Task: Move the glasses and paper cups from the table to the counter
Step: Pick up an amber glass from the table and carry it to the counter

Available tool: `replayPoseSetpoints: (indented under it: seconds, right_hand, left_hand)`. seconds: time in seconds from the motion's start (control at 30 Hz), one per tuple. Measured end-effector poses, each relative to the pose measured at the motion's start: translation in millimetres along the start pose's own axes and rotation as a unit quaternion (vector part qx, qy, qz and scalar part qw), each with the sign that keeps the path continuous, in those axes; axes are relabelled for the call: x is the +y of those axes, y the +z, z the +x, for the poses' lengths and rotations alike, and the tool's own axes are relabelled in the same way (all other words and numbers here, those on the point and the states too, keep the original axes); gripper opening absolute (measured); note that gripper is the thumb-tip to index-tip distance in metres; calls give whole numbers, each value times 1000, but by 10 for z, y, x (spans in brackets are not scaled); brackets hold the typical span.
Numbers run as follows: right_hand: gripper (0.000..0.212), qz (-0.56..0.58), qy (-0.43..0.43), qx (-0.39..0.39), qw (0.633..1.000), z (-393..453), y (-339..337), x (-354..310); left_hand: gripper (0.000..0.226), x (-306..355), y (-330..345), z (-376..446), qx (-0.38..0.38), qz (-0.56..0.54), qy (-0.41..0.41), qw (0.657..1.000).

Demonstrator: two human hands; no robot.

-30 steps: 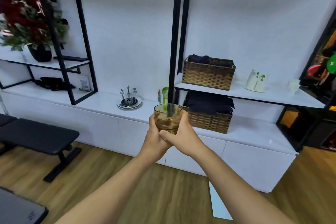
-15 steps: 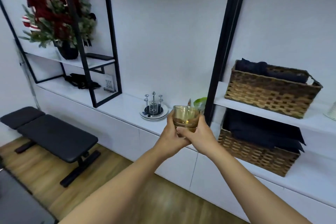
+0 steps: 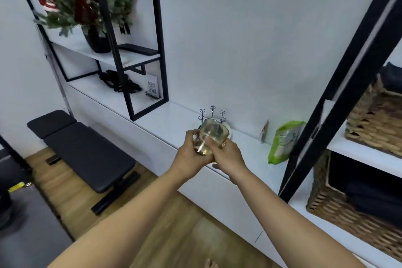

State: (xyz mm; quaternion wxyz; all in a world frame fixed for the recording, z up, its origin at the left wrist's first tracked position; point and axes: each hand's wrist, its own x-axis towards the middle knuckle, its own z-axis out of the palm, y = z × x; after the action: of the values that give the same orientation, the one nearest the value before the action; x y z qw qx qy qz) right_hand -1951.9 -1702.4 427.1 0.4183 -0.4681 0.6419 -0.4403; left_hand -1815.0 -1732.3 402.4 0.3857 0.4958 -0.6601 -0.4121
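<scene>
Now glass (image 3: 212, 137) tilted (over counter (image 3: 165, 119))

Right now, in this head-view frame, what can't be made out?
- Glass: motion blur hides whether it holds anything; left hand and right hand cover its lower part.
- Cup rack: the glass hides its base.
- Green packet: print too blurred to read.
- Upper basket: cut off by the right edge.
</scene>
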Motion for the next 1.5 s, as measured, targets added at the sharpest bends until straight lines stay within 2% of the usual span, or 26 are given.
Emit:
replayPoseSetpoints:
  seconds: [0.07,0.2,0.37,0.6,0.67,0.73,0.93,1.03,1.1,1.2,1.5]
  right_hand:
    - [41,18,41,-9,999,361,157,27]
    - [51,7,71,-18,997,1136,359,47]
    - [57,6,110,-16,994,2046,556,-1]
    - [23,7,125,-7,992,3079,747,65]
    - [21,15,133,-3,991,3243,757,103]
    - [23,19,132,12,991,3413,779,129]
    - [36,14,122,50,991,3890,804,129]
    - [37,26,138,66,988,4064,828,154]
    - [34,32,148,79,985,4146,847,185]
    - [19,40,148,110,982,4216,880,213]
    - [20,-76,175,153,970,4342,1053,309]
  left_hand:
    - [75,-152,-96,336,11,23,0,1000]
    - [76,-437,-247,1097,7,70,-31,997]
    - [63,-672,-426,1966,-2,141,-58,988]
    - [79,-934,-519,3006,-39,195,-44,979]
    - [82,-1002,-494,3225,-45,185,-55,980]
    - [76,-1071,-461,3458,-63,185,-53,979]
    - [61,-1272,-294,4070,-144,181,-36,972]
    - [62,-1388,-216,4313,-191,190,-22,963]
    - [68,-1455,-187,4437,-212,197,-8,957]
    - [70,-1539,-166,4564,-228,196,18,953]
    - [63,-1763,-91,4776,-298,240,36,923]
